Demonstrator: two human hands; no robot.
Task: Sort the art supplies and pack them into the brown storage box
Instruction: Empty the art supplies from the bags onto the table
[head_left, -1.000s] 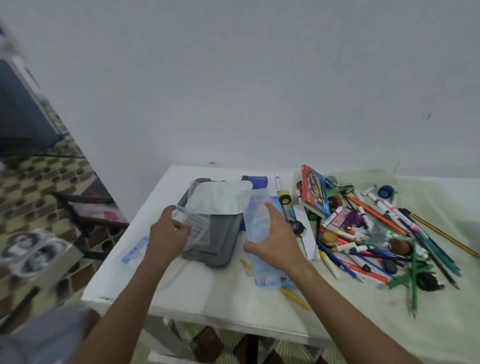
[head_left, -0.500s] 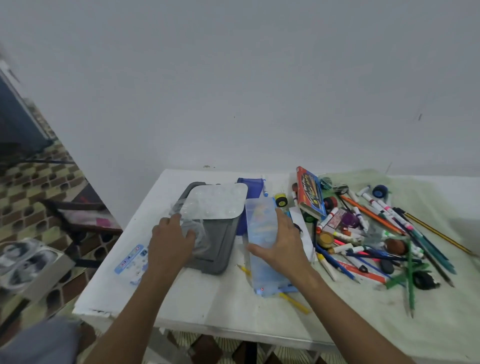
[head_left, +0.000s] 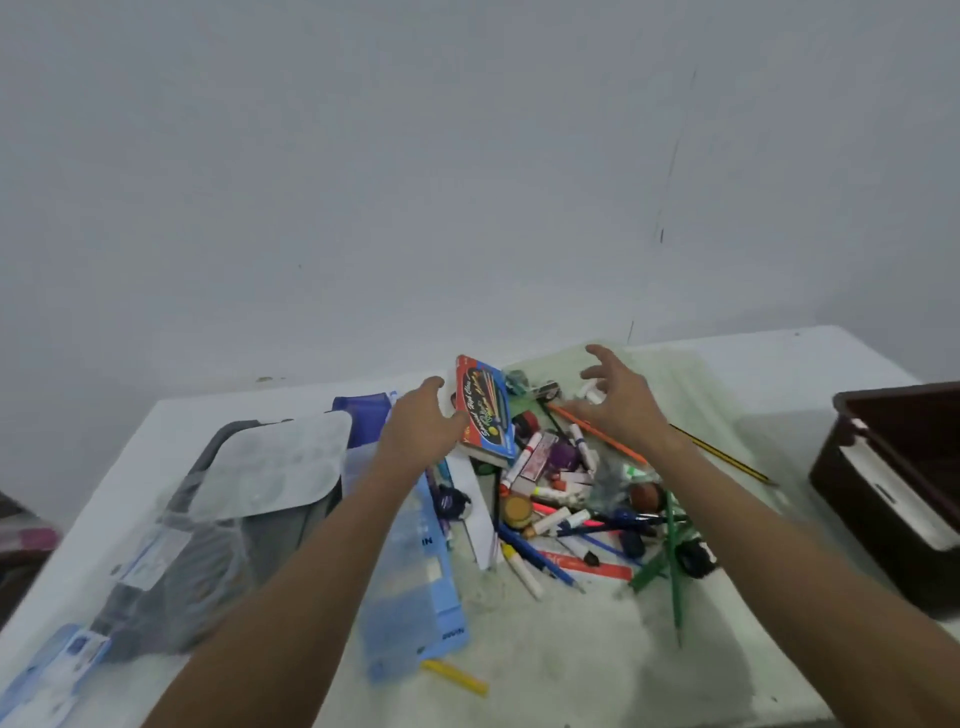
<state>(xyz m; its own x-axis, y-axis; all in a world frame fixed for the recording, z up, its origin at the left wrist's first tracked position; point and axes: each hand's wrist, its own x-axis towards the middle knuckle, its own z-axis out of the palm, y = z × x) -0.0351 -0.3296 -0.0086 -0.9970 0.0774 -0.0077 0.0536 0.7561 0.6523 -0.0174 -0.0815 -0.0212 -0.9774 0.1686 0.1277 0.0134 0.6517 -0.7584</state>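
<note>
Both hands off the clear pouches at the counter's left side now, reaching to the pile of pens and markers mid-counter. Left hand touching the red pencil box, grip loose, holding nothing. Right hand over the pile's far edge, grip wide, empty. Brown storage box at the counter's right edge. Sorting likely starting; nothing seen packed yet.

Glossy printed card on the red pencil box right at the left hand's fingertips. Beside that forearm, translucent blue plastic pouch, smooth; beyond the right hand, dark glossy plastic storage box.
</note>
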